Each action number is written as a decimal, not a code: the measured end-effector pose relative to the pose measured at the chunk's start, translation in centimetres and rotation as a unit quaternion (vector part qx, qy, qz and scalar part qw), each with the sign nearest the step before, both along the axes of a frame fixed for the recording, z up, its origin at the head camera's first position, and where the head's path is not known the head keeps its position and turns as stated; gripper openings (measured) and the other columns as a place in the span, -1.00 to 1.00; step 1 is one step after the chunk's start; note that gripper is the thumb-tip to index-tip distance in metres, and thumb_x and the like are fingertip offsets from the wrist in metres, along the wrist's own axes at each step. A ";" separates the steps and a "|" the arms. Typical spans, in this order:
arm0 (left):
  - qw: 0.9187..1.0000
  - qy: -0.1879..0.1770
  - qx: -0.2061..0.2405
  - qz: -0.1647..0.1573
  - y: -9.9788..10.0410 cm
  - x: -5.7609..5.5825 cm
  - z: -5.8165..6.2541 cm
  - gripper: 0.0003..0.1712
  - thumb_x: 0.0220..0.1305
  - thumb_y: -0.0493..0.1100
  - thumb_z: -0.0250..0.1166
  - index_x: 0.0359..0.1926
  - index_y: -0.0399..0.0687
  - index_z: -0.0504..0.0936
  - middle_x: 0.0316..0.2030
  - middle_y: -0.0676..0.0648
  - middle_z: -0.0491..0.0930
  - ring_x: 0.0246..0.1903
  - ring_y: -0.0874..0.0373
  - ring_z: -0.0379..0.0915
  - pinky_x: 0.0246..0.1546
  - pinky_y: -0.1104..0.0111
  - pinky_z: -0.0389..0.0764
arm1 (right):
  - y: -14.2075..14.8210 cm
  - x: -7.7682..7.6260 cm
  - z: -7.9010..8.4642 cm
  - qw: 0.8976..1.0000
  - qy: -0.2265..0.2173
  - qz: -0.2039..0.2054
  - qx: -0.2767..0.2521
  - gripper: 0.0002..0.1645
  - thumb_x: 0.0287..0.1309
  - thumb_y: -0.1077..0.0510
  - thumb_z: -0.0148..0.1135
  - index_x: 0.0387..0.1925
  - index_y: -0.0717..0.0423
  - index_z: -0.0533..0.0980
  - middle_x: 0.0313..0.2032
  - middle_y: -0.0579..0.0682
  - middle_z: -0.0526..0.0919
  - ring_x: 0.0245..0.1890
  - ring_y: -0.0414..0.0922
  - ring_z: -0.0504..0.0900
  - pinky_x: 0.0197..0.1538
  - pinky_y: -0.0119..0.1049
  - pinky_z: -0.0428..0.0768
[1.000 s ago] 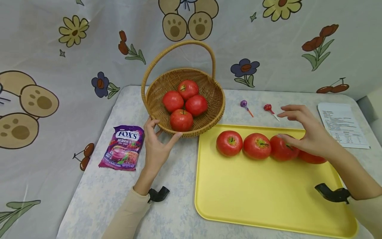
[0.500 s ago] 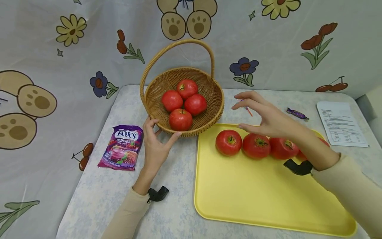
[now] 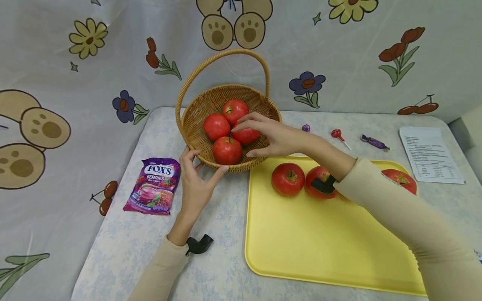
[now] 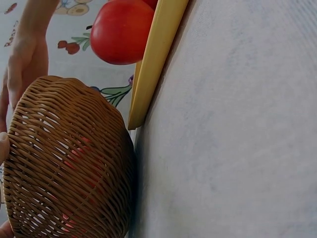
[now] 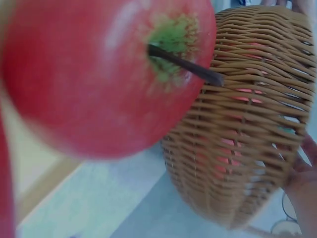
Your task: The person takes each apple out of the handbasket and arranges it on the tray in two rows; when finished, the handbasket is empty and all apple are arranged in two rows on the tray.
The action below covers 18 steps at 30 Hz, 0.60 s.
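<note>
Head view, and we've got the left hand [image 3: 198,190] clasping the wicker basket [image 3: 244,166], the right hand [image 3: 276,137] spread wide over its red apples [image 3: 227,151]

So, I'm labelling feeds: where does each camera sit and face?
Head: worn there, facing forward and down at the round brown wicker basket and rectangular yellow tray; left hand, right hand and beige sleeves show.
Left wrist: worn there, facing across the pale tabletop at the basket; left fingertips and the right hand show.
Right wrist: worn there, facing past a glossy red apple to the basket; parts of both hands show at edges.
Shared: both wrist views show the basket's woven outside.
</note>
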<state>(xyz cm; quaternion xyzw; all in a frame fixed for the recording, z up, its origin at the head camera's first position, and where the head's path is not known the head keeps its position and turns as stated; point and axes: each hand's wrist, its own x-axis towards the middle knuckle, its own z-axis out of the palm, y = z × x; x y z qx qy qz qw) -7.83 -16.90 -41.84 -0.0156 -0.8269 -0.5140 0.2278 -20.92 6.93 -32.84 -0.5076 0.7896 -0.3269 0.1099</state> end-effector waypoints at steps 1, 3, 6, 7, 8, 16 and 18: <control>1.000 -0.001 0.000 0.000 0.0 0.0 0.0 -0.11 0.05 0.00 0.53 0.21 -0.22 0.19 0.45 -0.30 -0.01 0.43 -0.08 0.08 0.18 0.04 0.52 | -0.5 -0.3 -0.2 1.000 -0.005 0.005 0.007 -0.29 0.13 -0.04 0.41 0.30 -0.16 0.37 0.30 -0.08 0.32 0.32 -0.16 0.29 0.34 -0.06 0.38; 1.000 -0.003 -0.001 0.000 0.0 0.0 0.0 -0.12 0.06 0.01 0.52 0.21 -0.21 0.19 0.46 -0.29 -0.02 0.43 -0.07 0.07 0.19 0.04 0.52 | -1.4 -0.9 -0.5 1.000 -0.012 0.017 0.016 -0.30 0.14 -0.03 0.40 0.31 -0.16 0.37 0.29 -0.10 0.34 0.32 -0.16 0.28 0.35 -0.07 0.37; 1.000 -0.003 -0.001 -0.002 0.0 0.0 -0.1 -0.12 0.07 0.01 0.52 0.22 -0.21 0.18 0.46 -0.29 -0.03 0.44 -0.10 0.06 0.19 0.04 0.51 | -2.6 -1.6 -1.0 0.999 -0.018 0.033 0.025 -0.29 0.15 0.00 0.40 0.31 -0.11 0.38 0.28 -0.09 0.35 0.32 -0.16 0.28 0.36 -0.07 0.35; 1.000 -0.002 -0.001 -0.002 0.0 0.0 -0.1 -0.12 0.07 0.01 0.52 0.22 -0.21 0.18 0.46 -0.30 -0.04 0.44 -0.11 0.05 0.19 0.04 0.51 | -3.0 -1.7 -1.1 0.999 -0.022 0.039 0.029 -0.29 0.15 0.01 0.41 0.32 -0.10 0.38 0.29 -0.08 0.35 0.33 -0.16 0.27 0.37 -0.08 0.34; 1.000 -0.001 -0.002 -0.002 0.0 0.0 -0.1 -0.12 0.07 0.01 0.51 0.22 -0.21 0.18 0.46 -0.30 -0.04 0.44 -0.12 0.05 0.19 0.04 0.52 | -3.3 -1.8 -1.2 0.998 -0.026 0.045 0.035 -0.28 0.15 0.02 0.41 0.32 -0.08 0.37 0.29 -0.08 0.35 0.33 -0.16 0.26 0.38 -0.08 0.33; 1.000 -0.004 -0.006 0.003 0.0 -0.1 -0.2 -0.13 0.07 0.04 0.51 0.21 -0.18 0.19 0.46 -0.29 -0.03 0.43 -0.09 0.07 0.18 0.07 0.53 | -5.2 -2.1 -2.0 0.991 -0.067 0.066 0.097 -0.28 0.15 0.09 0.40 0.33 -0.07 0.36 0.28 0.01 0.31 0.32 -0.07 0.26 0.36 -0.03 0.35; 1.000 -0.005 -0.006 0.004 0.0 0.0 -0.2 -0.13 0.06 0.04 0.51 0.21 -0.17 0.19 0.46 -0.28 -0.02 0.43 -0.09 0.08 0.18 0.07 0.53 | -5.6 -2.2 -2.3 0.990 -0.065 0.065 0.107 -0.29 0.14 0.09 0.40 0.32 -0.10 0.37 0.28 0.01 0.31 0.31 -0.05 0.29 0.35 -0.03 0.37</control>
